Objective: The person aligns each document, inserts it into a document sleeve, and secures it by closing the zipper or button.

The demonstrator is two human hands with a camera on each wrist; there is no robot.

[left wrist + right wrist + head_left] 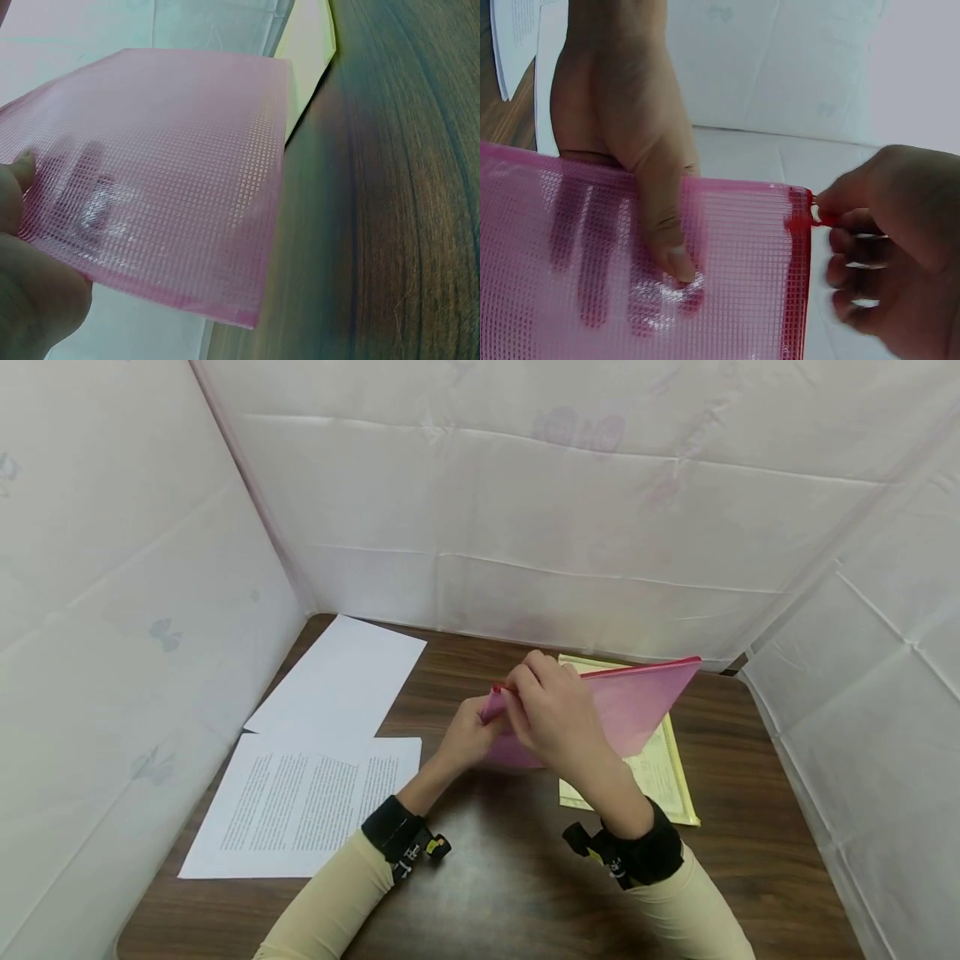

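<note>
Both hands hold a pink mesh zip pouch (pixel 637 706) up off the dark wood worktop (pixel 495 877), near the middle of the scene and tilted so its red zipper edge runs along the top. The left hand (pixel 468 739) grips the pouch at its left end, thumb pressed on the near face and fingers (pixel 585 255) showing through the mesh from behind. The right hand (pixel 551 714) is just beside it at the top left corner, pinching the small red zipper pull (pixel 817 217) between thumb and forefinger, with the other fingers curled below. In the left wrist view the pouch (pixel 165 180) fills most of the picture, its lower corner hanging above the worktop (pixel 390 210). Under the raised pouch, a yellow folder (pixel 675 777) lies flat on the right side of the worktop, with printed paper visible inside it. On the left side lie two white sheets: a blank sheet (pixel 341 681) farther away and a printed sheet (pixel 300 810) of dense text nearer, its far edge overlapping the blank one. White cloth walls (pixel 525 510) enclose the worktop on the left, far and right sides.
</note>
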